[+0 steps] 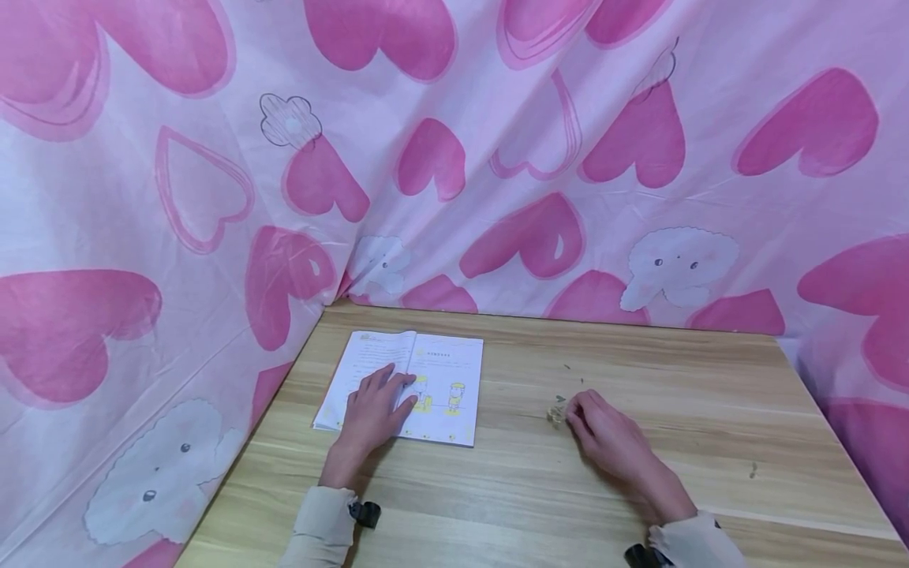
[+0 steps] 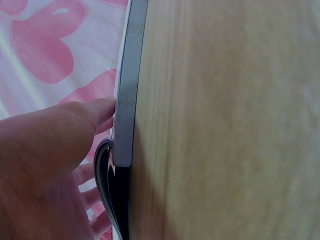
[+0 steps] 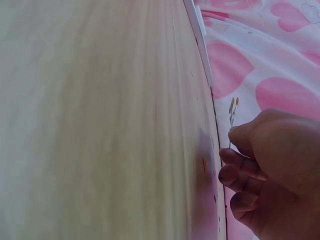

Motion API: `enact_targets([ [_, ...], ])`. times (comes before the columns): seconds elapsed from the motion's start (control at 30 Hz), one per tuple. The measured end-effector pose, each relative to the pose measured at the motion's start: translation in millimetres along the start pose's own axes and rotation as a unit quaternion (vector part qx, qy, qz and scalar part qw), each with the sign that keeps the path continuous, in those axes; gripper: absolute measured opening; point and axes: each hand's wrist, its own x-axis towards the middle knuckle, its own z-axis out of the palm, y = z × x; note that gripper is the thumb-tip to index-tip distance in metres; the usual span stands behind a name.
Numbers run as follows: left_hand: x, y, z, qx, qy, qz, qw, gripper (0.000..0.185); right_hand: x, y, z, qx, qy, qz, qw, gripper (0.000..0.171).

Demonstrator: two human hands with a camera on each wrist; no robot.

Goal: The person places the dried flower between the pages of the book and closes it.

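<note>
An open book (image 1: 447,426) lies on the left part of the wooden table, its right page printed with yellow cartoon figures. My left hand (image 1: 371,414) rests on it, fingers spread over the pages near the fold. In the left wrist view, the thumb (image 2: 102,110) touches the page by the book's grey lower edge (image 2: 126,100). To the right, my right hand (image 1: 612,438) pinches a small dried flower sprig (image 3: 232,111) between thumb and forefinger, just above the table. The other fingers curl loosely below.
Small plant bits lie on the wooden table (image 1: 497,497): a scrap (image 1: 753,470) at the right and a crumb (image 1: 566,366) beyond the right hand. Pink heart-patterned cloth (image 1: 426,237) hangs along the table's back and sides.
</note>
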Motion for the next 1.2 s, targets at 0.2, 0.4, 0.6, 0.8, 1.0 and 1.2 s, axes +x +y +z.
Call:
enact_targets([
  [0.2, 0.8, -0.4, 0.8, 0.004, -0.002, 0.001, 1.0, 0.046, 7, -7, 4, 0.018, -0.003, 0.002, 1.0, 0.011],
  [0.4, 1.4, -0.6, 1.2, 0.006, -0.002, 0.001, 1.0, 0.047, 14, -16, 6, 0.029, -0.001, 0.002, 1.0, 0.007],
  [0.6, 2.8, -0.4, 1.0, 0.005, -0.004, -0.002, 1.0, 0.046, 22, -27, 8, 0.04, -0.006, -0.002, 0.999, 0.005],
  [0.8, 3.8, -0.2, 0.6, -0.001, -0.004, -0.004, 1.0, 0.046, 33, -40, 10, 0.047, -0.01, -0.008, 0.999, 0.005],
  [1.0, 4.4, -1.5, 1.7, -0.004, -0.005, -0.003, 1.0, 0.047, 44, -54, 17, 0.06, -0.021, -0.008, 0.998, 0.007],
  [1.2, 3.4, -3.4, 1.1, -0.015, -0.003, -0.003, 0.9999, 0.046, 56, -71, 26, 0.067, -0.023, -0.01, 0.997, 0.009],
])
